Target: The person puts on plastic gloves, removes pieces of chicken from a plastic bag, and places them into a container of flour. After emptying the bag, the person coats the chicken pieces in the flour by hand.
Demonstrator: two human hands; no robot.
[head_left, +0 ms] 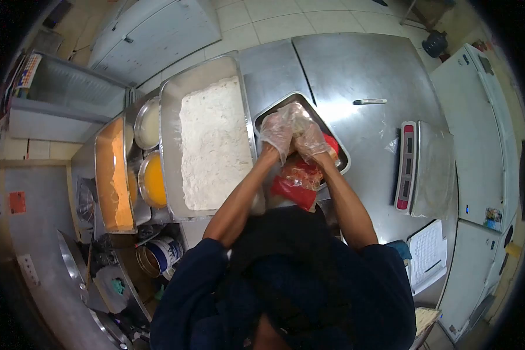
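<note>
My left hand (pixel 277 130) and my right hand (pixel 310 142), both in loose clear plastic gloves, meet over a deep metal tray (pixel 339 153). Their fingers are curled in close to each other, and whatever lies between them is hidden by the crinkled plastic. Below the hands, a red and clear plastic bag (pixel 297 182) with reddish contents lies across the tray's near edge. Something bright red (pixel 331 143) shows inside the tray beside my right hand.
To the left stands a large tray (pixel 168 146) of white flour (pixel 213 146). Beyond it are a bowl of yellow liquid (pixel 153 179), a pale bowl (pixel 148 122) and an orange-coated tray (pixel 119 175). A marker (pixel 370 101), scale (pixel 407 166) and notebook (pixel 429 256) lie to the right.
</note>
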